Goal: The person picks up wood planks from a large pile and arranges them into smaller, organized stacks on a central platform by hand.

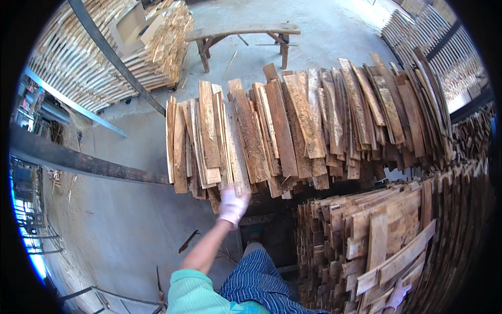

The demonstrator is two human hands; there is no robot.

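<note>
My left hand point(232, 205), in a white glove, reaches forward to the near end of a pale wooden plank point(236, 152) in a leaning row of rough planks point(303, 123). Its fingers rest against the plank's lower end; a firm grip cannot be made out. My right hand point(396, 297), also gloved, sits low at the right and holds the end of a long slat point(397, 259) lying on a stack of slats point(366, 230). My green sleeve and blue striped clothing fill the bottom centre.
A wooden bench point(243, 32) stands on the concrete floor point(120, 225) beyond the planks. Stacked slat piles point(78, 63) rise at the back left and back right point(444, 47). Dark metal beams point(78, 161) cross the left side. Wood scraps lie on the floor.
</note>
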